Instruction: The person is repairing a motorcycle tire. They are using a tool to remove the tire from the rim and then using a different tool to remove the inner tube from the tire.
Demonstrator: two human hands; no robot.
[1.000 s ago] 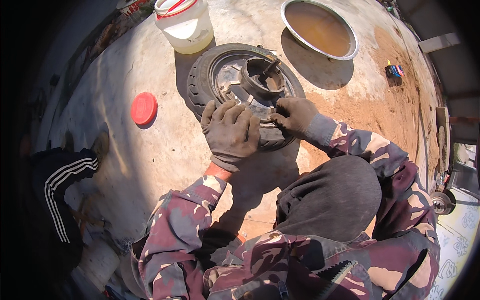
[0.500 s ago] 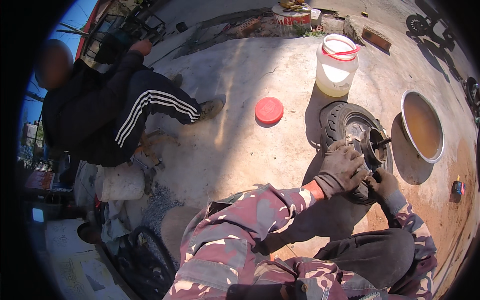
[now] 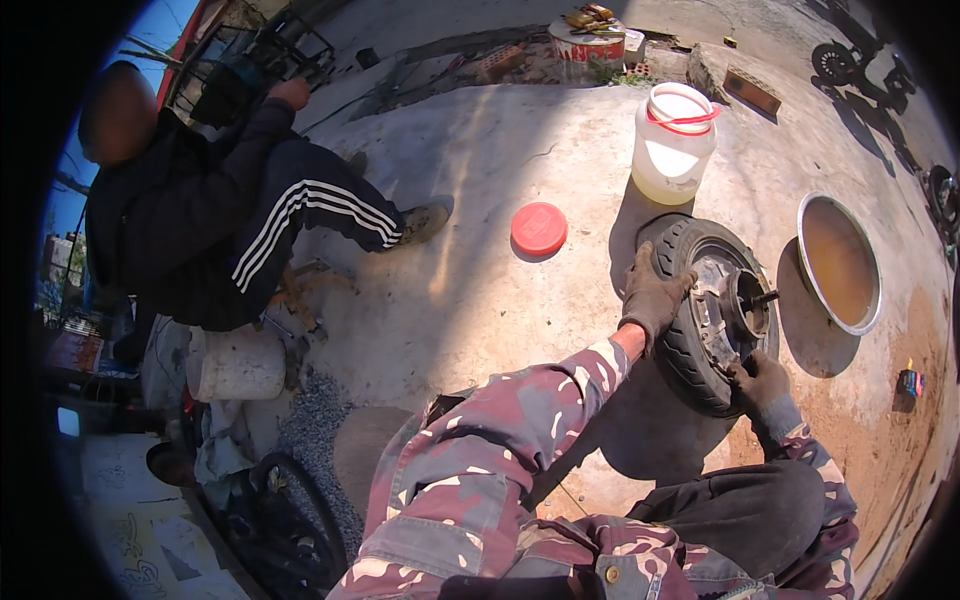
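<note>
A small motor-scooter type wheel (image 3: 692, 335) with a black treaded tyre, metal hub and protruding axle stands on the ground before me. My left hand (image 3: 652, 292), in a brown work glove, grips the tyre's left side, fingers over the tread and sidewall. My right hand (image 3: 762, 384), gloved the same way, holds the wheel's near right edge with fingers at the rim; their tips are partly hidden. Just beyond the wheel is a translucent white plastic jar (image 3: 675, 150) with a red handle and some liquid. A metal basin (image 3: 840, 265) of brownish water sits to its right.
On the concrete lies a red round lid (image 3: 539, 229), left of the wheel. A seated person (image 3: 200, 215) in dark clothes is at far left, beside a dirty white bucket (image 3: 235, 362). Bricks (image 3: 752, 92) and a paint drum (image 3: 586, 48) stand at the back. A small box (image 3: 909, 381) lies far right.
My left hand has moved from the hub area up and left onto the tyre. The right hand has shifted slightly down, and the wheel is turned and tilted a little differently.
</note>
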